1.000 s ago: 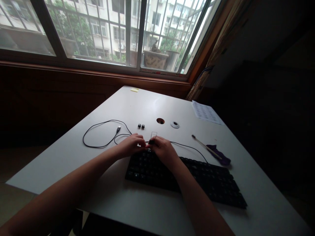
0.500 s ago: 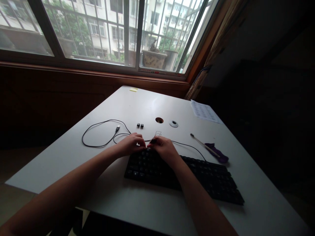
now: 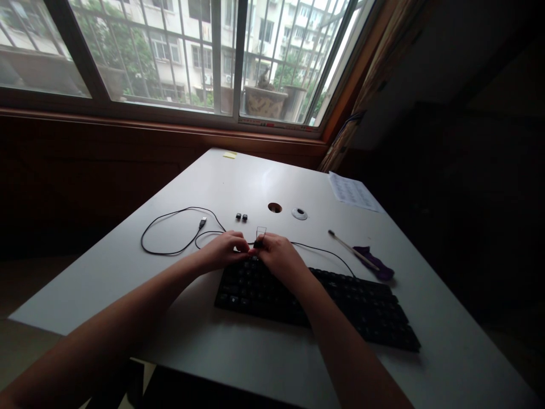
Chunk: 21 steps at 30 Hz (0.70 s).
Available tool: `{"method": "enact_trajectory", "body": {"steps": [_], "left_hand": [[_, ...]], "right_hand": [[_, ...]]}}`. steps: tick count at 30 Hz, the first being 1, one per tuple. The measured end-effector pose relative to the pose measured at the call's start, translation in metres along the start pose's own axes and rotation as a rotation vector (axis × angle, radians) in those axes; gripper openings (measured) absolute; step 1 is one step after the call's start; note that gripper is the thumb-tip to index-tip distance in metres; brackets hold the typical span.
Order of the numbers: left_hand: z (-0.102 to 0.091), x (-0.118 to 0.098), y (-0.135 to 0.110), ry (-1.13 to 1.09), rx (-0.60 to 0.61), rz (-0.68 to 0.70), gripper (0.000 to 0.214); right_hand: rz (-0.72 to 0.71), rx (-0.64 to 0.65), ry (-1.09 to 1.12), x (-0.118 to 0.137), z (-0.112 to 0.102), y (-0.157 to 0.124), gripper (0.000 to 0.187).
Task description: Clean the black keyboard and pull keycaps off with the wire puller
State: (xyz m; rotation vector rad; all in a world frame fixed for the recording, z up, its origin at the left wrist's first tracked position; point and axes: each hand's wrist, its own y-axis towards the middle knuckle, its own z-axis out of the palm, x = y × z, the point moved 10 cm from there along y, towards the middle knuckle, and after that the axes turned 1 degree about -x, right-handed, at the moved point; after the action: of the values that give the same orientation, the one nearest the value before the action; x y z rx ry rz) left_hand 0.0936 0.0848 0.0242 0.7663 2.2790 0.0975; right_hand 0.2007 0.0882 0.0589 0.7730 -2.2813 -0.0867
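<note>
A black keyboard lies at a slant on the white table, with part of its keys under my hands and right forearm. My right hand is closed on a keycap puller, whose thin wire loops point up and away from the keys. Right beside it, my left hand has its fingers curled, thumb and fingertips together at the keyboard's back left edge. What sits between those fingertips is too small to make out. Two loose black keycaps rest on the table beyond my left hand.
The keyboard's black cable loops on the left, ending in a USB plug. Past my hands are a round table hole and its grey cover. To the right lie a thin brush, purple cloth and a paper sheet.
My right hand has shifted slightly left toward my left fingertips, and the puller's wire loops have turned more upright. My left hand and the keyboard stay nearly in place.
</note>
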Motion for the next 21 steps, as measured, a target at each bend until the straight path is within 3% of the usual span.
{"method": "enact_trajectory", "body": {"steps": [8, 21], "left_hand": [[0.001, 0.0, 0.0, -0.032, 0.024, -0.037, 0.013], [0.003, 0.006, 0.0, -0.029, -0.011, -0.032, 0.017]], "right_hand": [[0.104, 0.099, 0.045, -0.011, -0.004, 0.003, 0.005], [0.01, 0.134, -0.128, 0.009, 0.003, 0.009, 0.006]]}}
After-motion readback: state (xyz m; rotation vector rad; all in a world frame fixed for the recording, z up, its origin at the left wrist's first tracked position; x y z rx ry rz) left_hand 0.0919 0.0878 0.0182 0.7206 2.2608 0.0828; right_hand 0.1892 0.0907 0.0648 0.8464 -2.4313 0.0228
